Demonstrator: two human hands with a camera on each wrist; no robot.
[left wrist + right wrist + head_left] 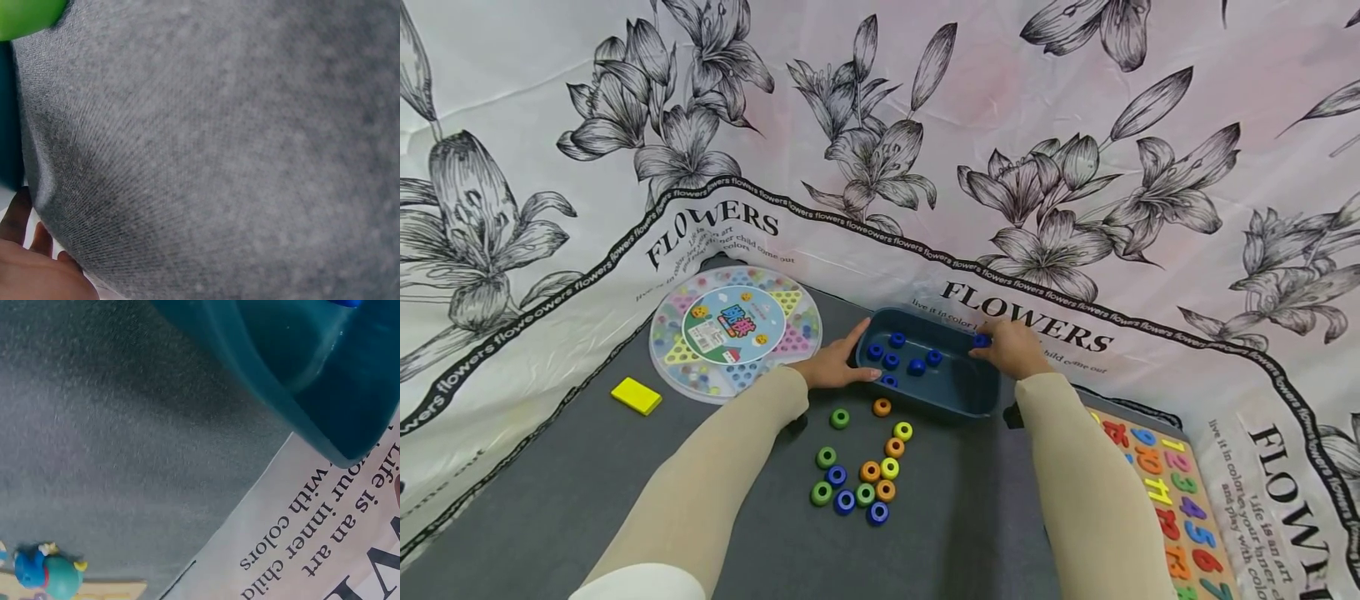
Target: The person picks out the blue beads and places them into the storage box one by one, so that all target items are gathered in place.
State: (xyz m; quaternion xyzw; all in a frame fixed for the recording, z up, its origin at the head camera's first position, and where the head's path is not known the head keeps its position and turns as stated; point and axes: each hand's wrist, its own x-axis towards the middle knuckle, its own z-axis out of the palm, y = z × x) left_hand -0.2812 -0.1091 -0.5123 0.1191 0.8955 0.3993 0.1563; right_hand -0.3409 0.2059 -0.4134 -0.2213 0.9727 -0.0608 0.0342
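A dark teal plastic bin (958,392) stands at the back of the table, with several blue beads (917,366) inside. My left hand (835,360) holds the bin's left end, thumb at the near rim and fingers along the outer side. At the right end, my right hand (1013,346) pinches a blue bead (981,341) over the bin's far right part. In the left wrist view, part of the left hand (44,275) shows beside the bin's wall (9,125). The right wrist view shows the bin's rim (275,400); the right hand is mostly out of it.
Loose green, orange, yellow and blue beads (870,472) lie in front of the bin. A round game board (805,321) lies at the left, near a yellow block (636,396). A number puzzle board (1183,500) is at the right. Flower-printed sheeting (880,250) rises behind.
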